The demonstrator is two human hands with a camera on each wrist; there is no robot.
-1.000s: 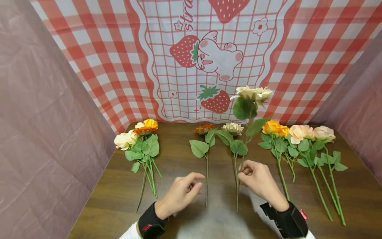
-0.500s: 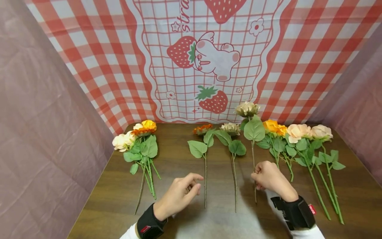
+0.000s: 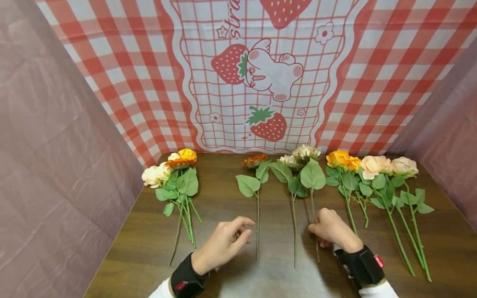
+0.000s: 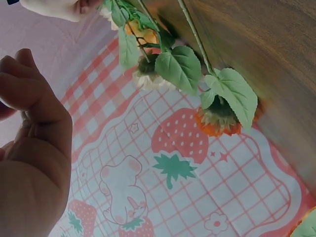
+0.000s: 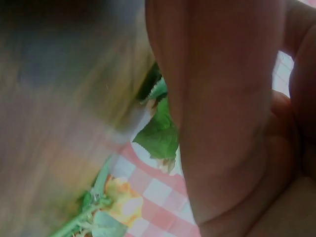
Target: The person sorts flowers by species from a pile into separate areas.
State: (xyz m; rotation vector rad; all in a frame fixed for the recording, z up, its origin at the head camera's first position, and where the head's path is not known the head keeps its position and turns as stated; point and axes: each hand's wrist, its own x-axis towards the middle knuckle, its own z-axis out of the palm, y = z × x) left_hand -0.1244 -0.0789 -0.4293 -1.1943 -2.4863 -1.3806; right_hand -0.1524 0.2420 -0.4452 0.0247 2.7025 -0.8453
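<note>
Lower gently the cream flower your right hand pinches just left of the orange rose, left hand with fingers loosely bent.

The right hand covers part of the gripped cream flower's stem (I can't make out the fingertips), and that bloom partly blocks its cream neighbour. The left wrist view crops the left hand; the right one smears the tabletop. The backdrop's lettering runs off above.
</note>
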